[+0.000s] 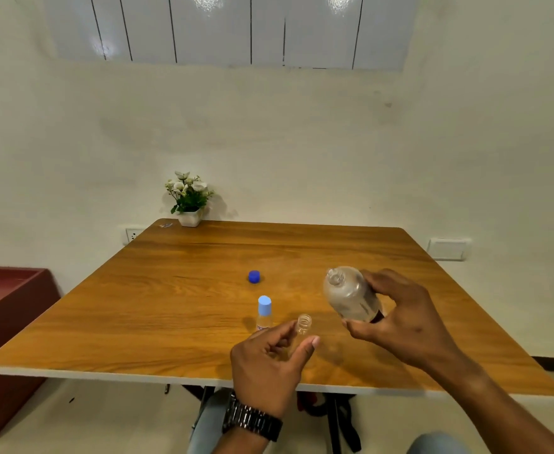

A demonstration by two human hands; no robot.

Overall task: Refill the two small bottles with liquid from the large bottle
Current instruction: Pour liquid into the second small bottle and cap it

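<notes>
Wood-grain table, white edge, set against a pale wall. Right hand grips the large bottle round its lower body, fingers and thumb curled about it. Bottle is clear, uncapped, lifted off the table and tilted, its open neck pointing up and to the left. It sits above and to the right of the left hand.

Left hand holds an uncapped small bottle; the threaded clear neck sticks up between thumb and curled fingers, body mostly hidden by the hand. Large bottle's mouth is near the small one's mouth but apart from it, higher and to the right. Whether liquid is flowing cannot be told.

Second small bottle stands upright on the table just left of the held one, pale blue cap on, close beside the left fingers. Dark blue cap lies on the table farther back, apart from both hands.

Dark metal watch on left wrist. White flowers in a white pot at the table's far edge.
</notes>
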